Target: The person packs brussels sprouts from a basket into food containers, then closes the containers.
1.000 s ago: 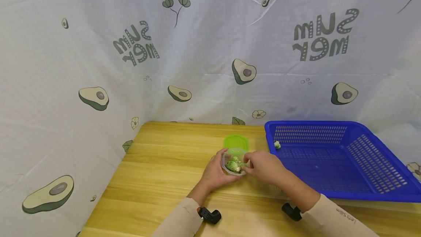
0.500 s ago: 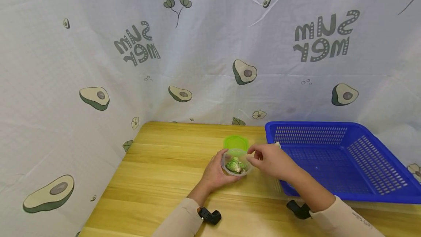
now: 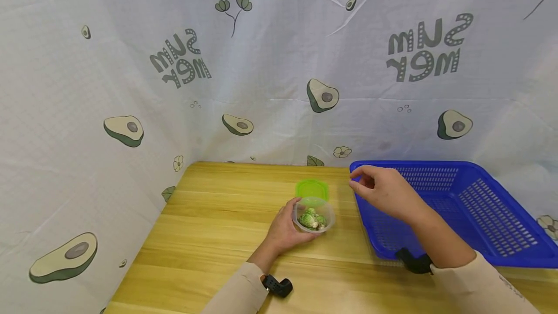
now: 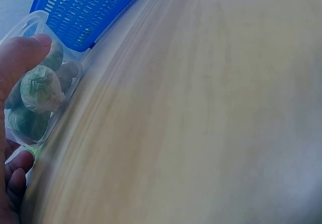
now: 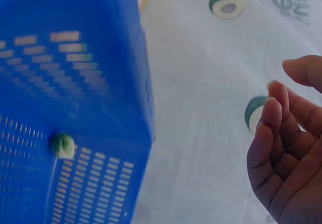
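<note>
My left hand [image 3: 285,229] grips a clear round plastic tub [image 3: 330,209] from its left side, thumb and fingers around the wall. Several Brussels sprouts [image 3: 310,219] lie inside it; the left wrist view shows the sprouts [image 4: 41,89] close up. Raised over the left rim of the blue basket [image 3: 497,259] is my right hand [image 3: 388,190]. Its fingers are loosely bent, thumb apart, and hold nothing. One sprout [image 5: 64,146] sits in a basket corner in the right wrist view; in the head view the right hand hides it.
A bright green lid [image 3: 312,189] lies on the wooden table [image 3: 209,236] just behind the tub. The basket takes up the table's right side. A white curtain [image 3: 270,62] printed with avocados hangs behind and to the left.
My right hand has left the tub, moving right and up to the basket's near-left rim. The left hand keeps its grip on the tub. The basket's sprout has become hidden in the head view.
</note>
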Available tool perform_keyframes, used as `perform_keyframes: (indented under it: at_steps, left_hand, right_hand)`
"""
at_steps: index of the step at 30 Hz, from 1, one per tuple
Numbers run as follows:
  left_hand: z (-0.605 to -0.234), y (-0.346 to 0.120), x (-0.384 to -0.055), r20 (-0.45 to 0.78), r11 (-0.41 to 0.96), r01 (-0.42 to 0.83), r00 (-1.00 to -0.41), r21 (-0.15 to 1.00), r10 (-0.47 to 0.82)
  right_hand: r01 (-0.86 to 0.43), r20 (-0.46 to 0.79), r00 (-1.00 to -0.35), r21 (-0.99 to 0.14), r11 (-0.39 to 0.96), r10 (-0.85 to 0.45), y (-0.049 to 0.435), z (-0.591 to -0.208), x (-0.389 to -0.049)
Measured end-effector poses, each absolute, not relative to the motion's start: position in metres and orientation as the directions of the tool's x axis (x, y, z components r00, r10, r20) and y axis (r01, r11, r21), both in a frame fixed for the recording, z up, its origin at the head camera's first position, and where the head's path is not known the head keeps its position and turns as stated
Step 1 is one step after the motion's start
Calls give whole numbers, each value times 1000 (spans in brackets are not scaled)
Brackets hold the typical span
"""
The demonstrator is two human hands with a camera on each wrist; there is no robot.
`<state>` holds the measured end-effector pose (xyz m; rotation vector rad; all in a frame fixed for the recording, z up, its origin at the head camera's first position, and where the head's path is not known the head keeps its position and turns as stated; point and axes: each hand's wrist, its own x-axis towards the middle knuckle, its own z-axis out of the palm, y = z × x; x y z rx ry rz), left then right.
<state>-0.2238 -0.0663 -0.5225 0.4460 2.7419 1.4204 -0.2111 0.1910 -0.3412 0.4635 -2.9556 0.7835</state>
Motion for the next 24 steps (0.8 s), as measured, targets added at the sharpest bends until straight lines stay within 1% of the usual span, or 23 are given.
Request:
perform_keyframes:
  at_steps: [4,10,17,24]
  left_hand:
    - [-522,-66,-223,116,550,246,-959,798,260]
    - [-522,-66,-223,110,552,238,-961,799,255]
    - [-523,-66,-224,94,550,219,-964,806,247]
    - [-522,-66,-224,99,552,227,-963,803,251]
  right_hand:
    - [-254,95,-967,-471,845,-237,204,-342,-224]
    - [-177,9,-981,-473,863,-196,225,-352,-248]
    - [-140,-48,-982,-469,872,-184,246,-378,-276]
    - [-116,-104,-978,-442,890,-180,258,-406,-290]
